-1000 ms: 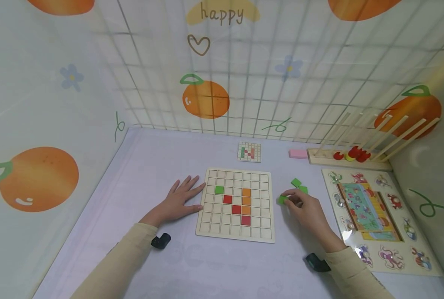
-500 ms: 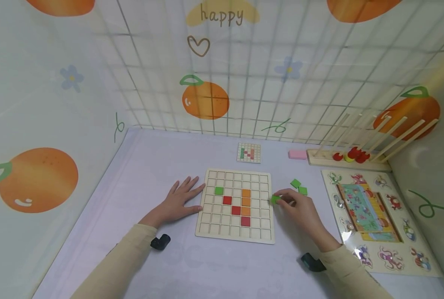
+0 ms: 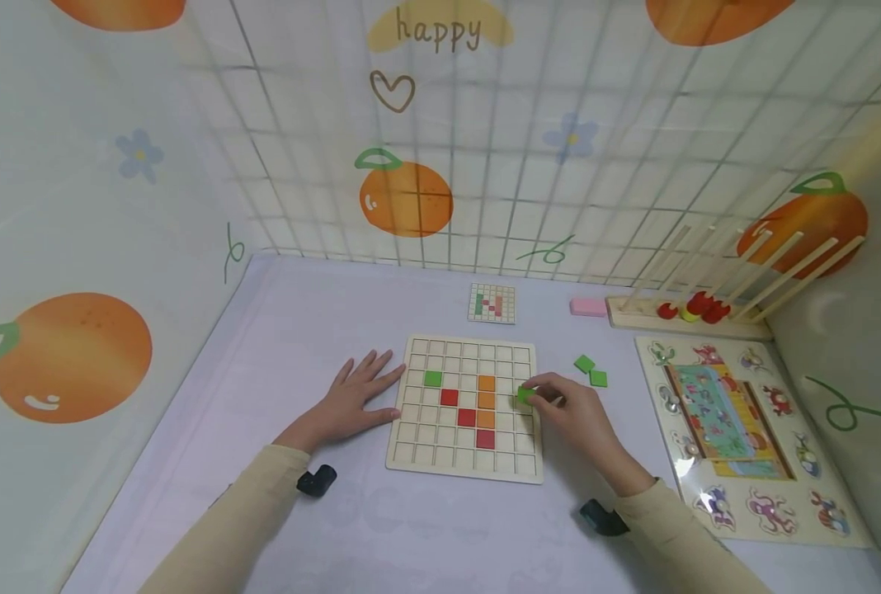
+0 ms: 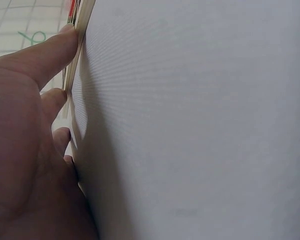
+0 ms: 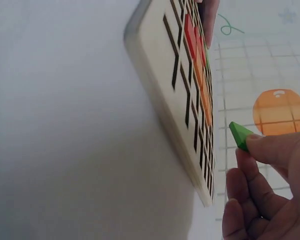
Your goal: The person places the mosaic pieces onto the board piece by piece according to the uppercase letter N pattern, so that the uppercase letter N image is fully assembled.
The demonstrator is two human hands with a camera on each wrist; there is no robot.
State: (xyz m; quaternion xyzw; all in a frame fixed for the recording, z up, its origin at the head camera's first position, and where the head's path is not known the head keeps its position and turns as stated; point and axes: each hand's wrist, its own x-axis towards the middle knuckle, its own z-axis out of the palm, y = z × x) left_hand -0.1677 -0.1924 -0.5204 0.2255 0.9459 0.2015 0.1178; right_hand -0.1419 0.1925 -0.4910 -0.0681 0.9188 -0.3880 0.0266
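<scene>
My right hand (image 3: 570, 412) pinches a green square tile (image 5: 240, 135) between thumb and fingertip. In the head view that hand is over the right side of a wooden grid board (image 3: 426, 458); the right wrist view shows the tile raised off the board. Spread flat on the table, my left hand (image 3: 355, 398) has its thumb and index fingertip at the board's left edge. Set in the grid are one green tile (image 3: 433, 379), several red tiles (image 3: 449, 398) in a diagonal and a column of orange tiles (image 3: 487, 400).
Two loose green tiles (image 3: 598, 379) lie right of the board. Behind it is a small pattern card (image 3: 492, 304). At the right stand a pink block (image 3: 588, 307), a peg rack (image 3: 633, 316) with red and yellow beads, and an animal puzzle board (image 3: 730, 516).
My right hand has carried the green tile leftward from the table beside the loose tiles to over the board's right columns. The left hand stays in place.
</scene>
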